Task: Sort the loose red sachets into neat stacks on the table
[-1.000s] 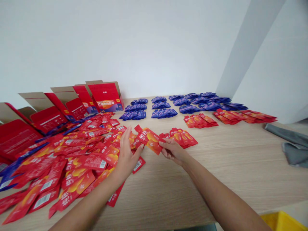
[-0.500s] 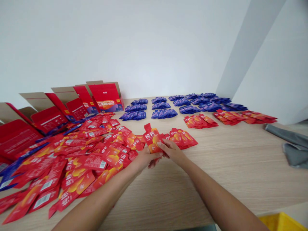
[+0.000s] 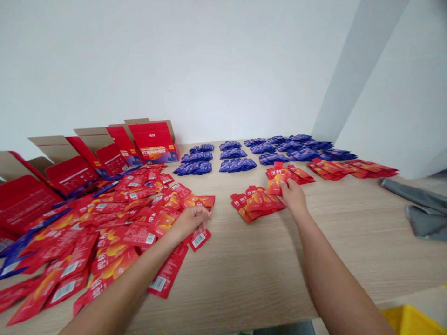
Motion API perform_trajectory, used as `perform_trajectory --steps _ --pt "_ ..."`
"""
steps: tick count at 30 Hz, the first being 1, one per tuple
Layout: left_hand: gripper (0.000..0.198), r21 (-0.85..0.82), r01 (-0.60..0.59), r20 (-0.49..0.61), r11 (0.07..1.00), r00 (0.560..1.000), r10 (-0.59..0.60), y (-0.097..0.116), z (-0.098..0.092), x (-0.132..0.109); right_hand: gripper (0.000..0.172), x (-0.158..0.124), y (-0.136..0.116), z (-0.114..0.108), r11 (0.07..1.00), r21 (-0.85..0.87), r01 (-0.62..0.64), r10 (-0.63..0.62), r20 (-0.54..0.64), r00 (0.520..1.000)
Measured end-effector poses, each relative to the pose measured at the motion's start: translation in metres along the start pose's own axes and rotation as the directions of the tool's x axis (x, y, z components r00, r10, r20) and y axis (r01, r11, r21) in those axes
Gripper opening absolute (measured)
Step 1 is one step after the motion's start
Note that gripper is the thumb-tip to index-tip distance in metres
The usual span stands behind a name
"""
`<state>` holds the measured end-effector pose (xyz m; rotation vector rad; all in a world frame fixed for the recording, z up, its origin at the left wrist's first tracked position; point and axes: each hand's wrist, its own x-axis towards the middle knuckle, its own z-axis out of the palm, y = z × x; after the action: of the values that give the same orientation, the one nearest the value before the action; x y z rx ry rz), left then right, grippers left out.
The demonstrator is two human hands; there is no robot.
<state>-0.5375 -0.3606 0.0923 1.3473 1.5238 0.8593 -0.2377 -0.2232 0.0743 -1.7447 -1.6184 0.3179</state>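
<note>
Right hand (image 3: pixel 294 195) pinching red pouch (image 3: pixel 275 184) by lower right edge, thumb lying across printed face. Pouch sitting just left of and beyond fingertips, overlapping left end of red row (image 3: pixel 303 174) in view; contact unclear. Narrow neck pointing away from person, long axis running nearly upright in view. Left hand (image 3: pixel 195 218) hanging half curled over loose heap (image 3: pixel 139 235); cannot tell whether gripping anything.

Orange-patterned red pouch (image 3: pixel 275 184), blue packets (image 3: pixel 238 164), red cartons (image 3: pixel 151 135)
</note>
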Motion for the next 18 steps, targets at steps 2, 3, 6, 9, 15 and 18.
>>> perform_trajectory --steps 2,3,6,9,15,18 --pt "0.03 0.117 -0.005 -0.044 0.993 0.999 0.011 -0.005 -0.018 -0.003 0.03 0.006 0.009 0.002 0.981 -0.19 -0.051 0.066 0.074 0.995" --pt "0.027 0.196 -0.021 -0.049 0.98 0.998 0.031 -0.007 -0.025 -0.006 0.031 0.008 0.013 0.004 0.968 -0.245 -0.06 0.091 0.118 0.989" --pt "0.02 0.479 -0.147 0.063 0.866 0.989 0.133 -0.013 -0.036 -0.019 0.032 0.01 0.022 0.013 0.948 -0.313 -0.064 0.136 0.213 0.968" --pt "0.045 0.68 -0.321 0.286 0.659 0.944 0.164 -0.016 -0.031 -0.033 0.032 0.01 0.028 0.022 0.932 -0.355 -0.071 0.164 0.241 0.957" --pt "0.062 0.868 -0.369 0.347 0.333 0.929 0.127 -0.024 -0.008 -0.039 0.034 0.007 0.029 0.028 0.919 -0.391 -0.047 0.138 0.209 0.968" --pt "0.052 0.878 -0.421 0.382 0.227 0.903 0.198 -0.031 -0.003 -0.035 0.035 0.005 0.028 0.028 0.921 -0.387 -0.042 0.13 0.203 0.971"
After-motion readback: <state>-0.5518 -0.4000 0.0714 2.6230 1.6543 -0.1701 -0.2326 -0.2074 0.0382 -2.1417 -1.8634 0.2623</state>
